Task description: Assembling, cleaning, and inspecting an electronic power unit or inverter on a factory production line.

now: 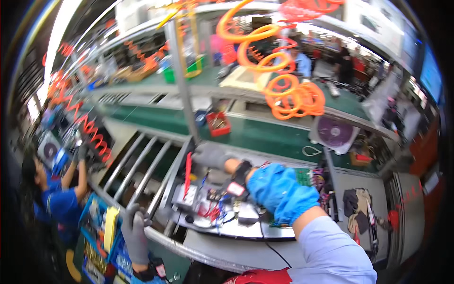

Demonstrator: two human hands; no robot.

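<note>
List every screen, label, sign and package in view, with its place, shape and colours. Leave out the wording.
Screen: far right edge, upright rectangle glowing blue.
Round label: on a white plate right of the orange coiled hose, purple disc.
Small tag: on the wrist strap of the right hand, white with red.
Yellow flat pack: in the blue crate beside the left hand.

matt knit gloves, shiny metal rails
</note>
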